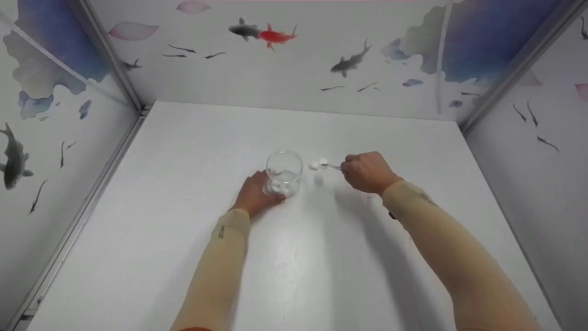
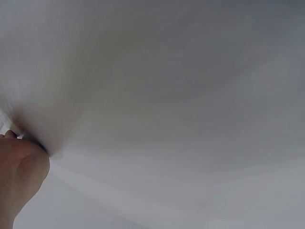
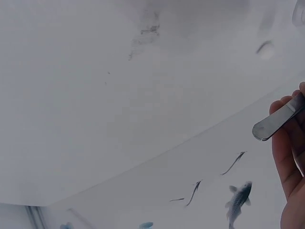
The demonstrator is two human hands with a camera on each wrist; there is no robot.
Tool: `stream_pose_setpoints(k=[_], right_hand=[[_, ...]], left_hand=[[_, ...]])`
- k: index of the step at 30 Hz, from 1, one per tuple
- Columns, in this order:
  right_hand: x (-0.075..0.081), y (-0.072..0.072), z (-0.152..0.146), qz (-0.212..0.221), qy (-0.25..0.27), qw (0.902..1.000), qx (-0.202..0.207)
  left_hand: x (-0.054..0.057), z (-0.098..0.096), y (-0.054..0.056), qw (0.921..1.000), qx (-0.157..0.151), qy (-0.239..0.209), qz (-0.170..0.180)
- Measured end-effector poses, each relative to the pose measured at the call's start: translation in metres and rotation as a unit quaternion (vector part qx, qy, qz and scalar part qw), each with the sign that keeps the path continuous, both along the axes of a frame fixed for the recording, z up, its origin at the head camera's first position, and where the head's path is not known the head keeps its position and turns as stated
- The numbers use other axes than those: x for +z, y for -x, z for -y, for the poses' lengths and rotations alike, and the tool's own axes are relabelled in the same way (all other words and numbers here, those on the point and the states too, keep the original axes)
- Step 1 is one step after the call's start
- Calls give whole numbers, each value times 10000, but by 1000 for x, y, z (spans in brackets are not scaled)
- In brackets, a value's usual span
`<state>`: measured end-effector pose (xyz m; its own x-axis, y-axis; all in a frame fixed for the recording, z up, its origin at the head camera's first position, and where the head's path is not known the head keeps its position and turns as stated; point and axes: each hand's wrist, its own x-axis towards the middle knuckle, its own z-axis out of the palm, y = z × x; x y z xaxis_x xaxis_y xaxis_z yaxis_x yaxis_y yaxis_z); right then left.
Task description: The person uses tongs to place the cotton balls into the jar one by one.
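Note:
A clear round jar (image 1: 285,166), uncovered at the top, stands on the white table with several white cotton balls (image 1: 281,187) inside. My left hand (image 1: 258,194) holds it low on its side, fingers behind and thumb in front; in the left wrist view only part of that hand (image 2: 21,171) shows at the edge. To the right of the jar, my right hand (image 1: 367,172) grips metal tweezers (image 1: 334,167), whose tips point left and overlap a white cotton ball (image 1: 323,161). Another cotton ball (image 1: 314,165) lies beside it. The right wrist view shows the tweezers' rounded rear end (image 3: 274,123) jutting from the hand.
The white table (image 1: 183,151) runs back to a wall painted with fish (image 1: 278,37). Side panels (image 1: 542,174) flank it left and right, with metal rails (image 1: 87,207) along the left edge. Arm shadows fall across the table's front.

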<state>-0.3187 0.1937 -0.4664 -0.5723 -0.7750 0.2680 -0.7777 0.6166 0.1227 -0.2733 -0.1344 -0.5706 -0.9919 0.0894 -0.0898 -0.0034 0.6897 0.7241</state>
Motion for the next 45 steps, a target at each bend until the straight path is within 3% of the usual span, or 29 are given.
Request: stream_pose_setpoints(k=[10,15,25,45], right_hand=[[25,-2,22,-68,169,9997,169],[31,-5,37,-168,116,9992,338],[23,-10,58,-221,27,9977,636],[15,-9,59,-67,-48,9982,595]], left_hand=[[-2,3,2,10000,54,-1,83],[-3,4,2,9999,61,-14,86],[-2,0,-1,9999,59,6,105],[5,-2,-4,9997,158,-30,187]])
